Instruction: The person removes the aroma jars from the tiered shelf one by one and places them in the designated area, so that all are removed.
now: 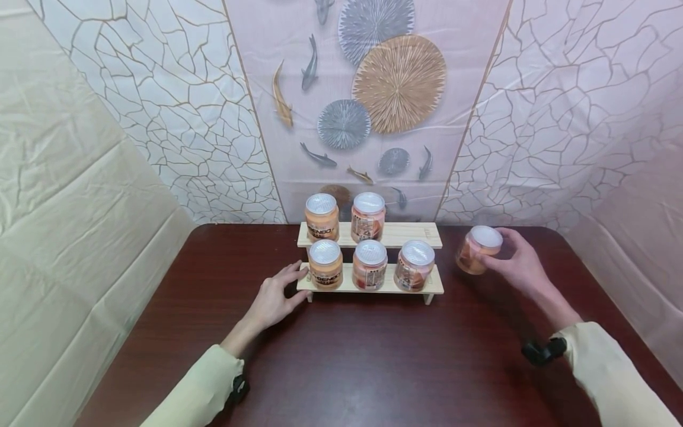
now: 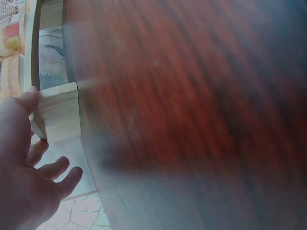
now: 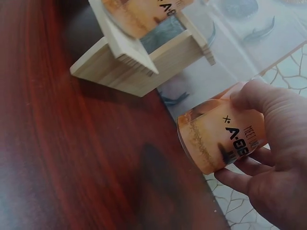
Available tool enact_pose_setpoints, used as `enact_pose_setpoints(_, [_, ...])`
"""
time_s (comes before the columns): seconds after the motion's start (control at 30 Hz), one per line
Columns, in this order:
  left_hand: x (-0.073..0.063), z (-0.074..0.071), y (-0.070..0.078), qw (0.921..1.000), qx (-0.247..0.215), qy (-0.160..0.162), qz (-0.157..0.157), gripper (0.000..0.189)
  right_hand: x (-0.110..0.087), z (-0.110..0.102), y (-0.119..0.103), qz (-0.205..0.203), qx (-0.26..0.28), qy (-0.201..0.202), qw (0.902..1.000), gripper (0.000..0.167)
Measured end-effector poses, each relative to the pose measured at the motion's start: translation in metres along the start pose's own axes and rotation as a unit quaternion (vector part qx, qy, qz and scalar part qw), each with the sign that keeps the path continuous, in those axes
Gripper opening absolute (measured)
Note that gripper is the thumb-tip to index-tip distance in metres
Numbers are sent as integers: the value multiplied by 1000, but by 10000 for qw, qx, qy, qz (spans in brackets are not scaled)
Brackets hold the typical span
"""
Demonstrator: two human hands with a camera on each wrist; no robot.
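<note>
My right hand [image 1: 520,264] grips a clear-lidded jar [image 1: 474,254] with an orange label, held right of the rack. In the right wrist view, the thumb lies on one side of this jar [image 3: 216,134] and fingers curl around the other; dark lettering shows on its label. At the left end of a two-tier wooden rack [image 1: 392,285], my left hand [image 1: 273,298] pinches the lower board between thumb and fingers. The left wrist view shows the thumb against the board's edge [image 2: 34,57], with the other fingers loosely bent.
Three similar jars [image 1: 369,274] stand on the lower tier. Two more jars [image 1: 368,222] stand on the left and middle of the upper tier, whose right end is bare wood [image 1: 413,233]. Beneath is a dark reddish-brown table [image 1: 368,356]; a patterned cloth [image 1: 341,166] hangs behind.
</note>
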State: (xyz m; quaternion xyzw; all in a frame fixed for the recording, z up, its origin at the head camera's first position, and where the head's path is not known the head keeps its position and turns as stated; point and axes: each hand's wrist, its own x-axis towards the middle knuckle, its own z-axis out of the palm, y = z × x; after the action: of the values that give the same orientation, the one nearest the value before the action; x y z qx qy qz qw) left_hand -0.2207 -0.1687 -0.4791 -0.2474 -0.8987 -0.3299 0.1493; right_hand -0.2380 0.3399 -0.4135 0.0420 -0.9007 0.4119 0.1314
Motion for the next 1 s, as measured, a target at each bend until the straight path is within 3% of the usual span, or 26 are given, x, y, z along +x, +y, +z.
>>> enact_pose_setpoints(0.57, [0, 0, 0, 10000, 20, 9, 38, 50, -15, 9, 16, 91, 165, -215, 9996, 71])
enact_pose_setpoints(1.0, [0, 0, 1, 10000, -1, 33, 50, 48, -14, 17, 23, 18, 393, -237, 9989, 69])
